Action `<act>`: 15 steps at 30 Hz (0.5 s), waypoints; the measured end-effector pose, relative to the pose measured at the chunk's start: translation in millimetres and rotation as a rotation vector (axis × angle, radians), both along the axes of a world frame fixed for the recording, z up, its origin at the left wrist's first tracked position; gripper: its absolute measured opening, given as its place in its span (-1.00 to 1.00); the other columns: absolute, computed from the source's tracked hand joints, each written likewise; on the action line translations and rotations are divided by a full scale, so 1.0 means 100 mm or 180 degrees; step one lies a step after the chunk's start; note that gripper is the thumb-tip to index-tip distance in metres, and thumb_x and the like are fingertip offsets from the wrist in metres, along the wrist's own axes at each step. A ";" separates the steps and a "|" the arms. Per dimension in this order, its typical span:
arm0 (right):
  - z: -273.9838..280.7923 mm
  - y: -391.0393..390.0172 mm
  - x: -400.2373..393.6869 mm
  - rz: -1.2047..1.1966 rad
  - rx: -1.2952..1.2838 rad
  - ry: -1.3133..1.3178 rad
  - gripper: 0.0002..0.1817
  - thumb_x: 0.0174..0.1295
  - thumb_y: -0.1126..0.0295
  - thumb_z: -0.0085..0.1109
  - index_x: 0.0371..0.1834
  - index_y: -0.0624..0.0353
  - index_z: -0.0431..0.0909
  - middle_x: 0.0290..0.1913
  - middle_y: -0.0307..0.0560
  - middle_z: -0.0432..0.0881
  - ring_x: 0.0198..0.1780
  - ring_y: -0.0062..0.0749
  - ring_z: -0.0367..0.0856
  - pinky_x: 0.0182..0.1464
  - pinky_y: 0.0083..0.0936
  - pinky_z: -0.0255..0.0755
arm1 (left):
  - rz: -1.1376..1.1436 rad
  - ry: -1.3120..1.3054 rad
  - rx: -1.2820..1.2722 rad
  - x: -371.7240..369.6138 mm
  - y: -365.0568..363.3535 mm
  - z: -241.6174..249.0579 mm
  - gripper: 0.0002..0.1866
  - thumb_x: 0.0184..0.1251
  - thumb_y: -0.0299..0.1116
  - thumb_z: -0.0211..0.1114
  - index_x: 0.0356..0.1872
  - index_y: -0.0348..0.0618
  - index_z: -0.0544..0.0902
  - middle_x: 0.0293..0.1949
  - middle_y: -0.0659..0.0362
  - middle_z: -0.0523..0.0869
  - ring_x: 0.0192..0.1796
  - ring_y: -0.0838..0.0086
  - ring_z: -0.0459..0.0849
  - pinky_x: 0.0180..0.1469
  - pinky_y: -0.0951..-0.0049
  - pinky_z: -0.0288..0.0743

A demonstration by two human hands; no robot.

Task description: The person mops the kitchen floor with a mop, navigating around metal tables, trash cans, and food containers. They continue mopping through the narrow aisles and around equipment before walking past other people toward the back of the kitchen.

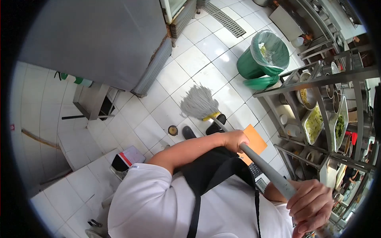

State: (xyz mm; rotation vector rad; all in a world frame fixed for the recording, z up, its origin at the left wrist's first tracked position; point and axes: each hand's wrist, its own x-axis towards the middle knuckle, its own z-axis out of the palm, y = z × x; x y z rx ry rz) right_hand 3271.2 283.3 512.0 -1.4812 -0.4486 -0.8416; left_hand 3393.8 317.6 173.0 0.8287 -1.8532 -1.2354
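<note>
A string mop [199,101] with grey strands and a yellow clamp lies against the white tiled floor, just ahead of two dark shoes [216,123]. Its grey handle [264,166] runs diagonally up past my body. Across the front of my black apron reaches my left hand [236,141], closed round the handle partway along. Higher up, near the handle's top end, my right hand [311,206] has its fingers wrapped over it. Beside my left hand is a flat orange panel [256,141], partly covered by the hand and handle.
A green bin [250,63] with a clear liner stands ahead, its green lid [262,82] against it. Metal shelving [317,83] with trays of greens lines the right. A large grey cabinet [95,35] is at upper left. A round drain [172,130] and long grate [225,19] mark the floor.
</note>
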 end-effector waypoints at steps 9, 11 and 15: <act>-0.19 -0.43 -0.20 -0.1903 -0.0036 -0.0165 -0.73 0.12 0.54 0.46 -0.35 0.21 0.46 -0.66 -0.20 0.56 -0.72 -0.49 0.53 -0.63 -0.54 0.52 | -0.0768 -0.0360 0.0085 0.23 -1.06 0.06 -0.79 -0.09 -0.32 0.43 -0.57 -0.18 0.57 -0.56 0.00 0.62 -0.42 0.03 0.62 -0.34 0.17 0.46; -0.28 -0.69 -0.21 -0.1522 -0.0181 -0.0130 -0.73 0.11 0.57 0.46 -0.32 0.21 0.46 -0.65 -0.17 0.57 -0.71 -0.48 0.54 -0.61 -0.52 0.53 | -0.0566 -0.0454 -0.0070 0.41 -1.24 -0.05 -0.78 -0.09 -0.31 0.43 -0.57 -0.17 0.55 -0.56 0.01 0.60 -0.42 0.03 0.62 -0.35 0.16 0.46; -0.54 -1.22 0.03 -0.0717 -0.0462 -0.0074 -0.76 0.02 0.66 0.43 -0.37 0.26 0.50 -0.67 -0.17 0.49 -0.72 -0.40 0.48 -0.66 -0.48 0.40 | -0.0163 -0.0940 -0.0057 0.92 -1.69 -0.18 -0.82 -0.05 -0.30 0.36 -0.55 -0.15 0.56 -0.53 -0.01 0.62 -0.39 0.02 0.64 -0.31 0.10 0.47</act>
